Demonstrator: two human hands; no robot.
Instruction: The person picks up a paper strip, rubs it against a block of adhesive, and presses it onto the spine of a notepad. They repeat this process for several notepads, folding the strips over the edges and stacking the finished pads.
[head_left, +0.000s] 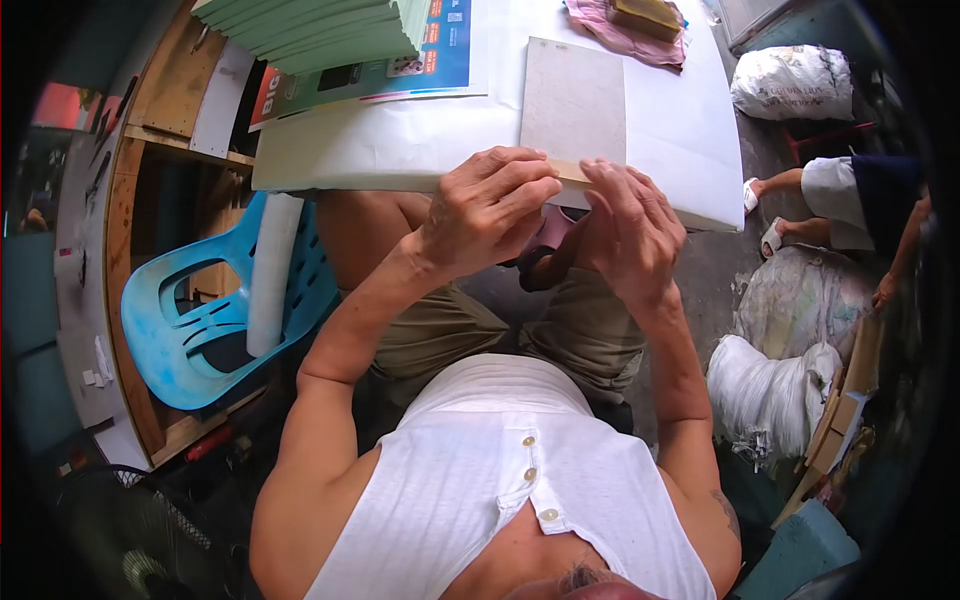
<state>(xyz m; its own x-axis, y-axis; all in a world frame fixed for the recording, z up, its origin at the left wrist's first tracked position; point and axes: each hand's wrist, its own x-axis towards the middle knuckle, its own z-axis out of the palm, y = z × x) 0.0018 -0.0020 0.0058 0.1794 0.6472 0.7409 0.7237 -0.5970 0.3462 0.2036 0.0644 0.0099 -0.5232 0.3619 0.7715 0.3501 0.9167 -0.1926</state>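
Note:
At the table's front edge both hands meet over the near end of a flat grey board (573,100). Between my fingertips shows a narrow tan strip (571,171) along that end. My left hand (490,208) is closed, its curled fingers pinching the strip's left side. My right hand (640,228) bends over the right side, fingers together and thumb underneath. The fingers hide both near corners of the board. The board's far part lies flat on the white-covered table (685,140).
A stack of pale green sheets (310,35) rests on a printed poster (440,75) at the table's left. A yellowish block (648,17) sits on a pink cloth (625,42). A blue chair (160,330) holds a white roll (273,275). Another person (840,200) is at right, near sacks (795,82).

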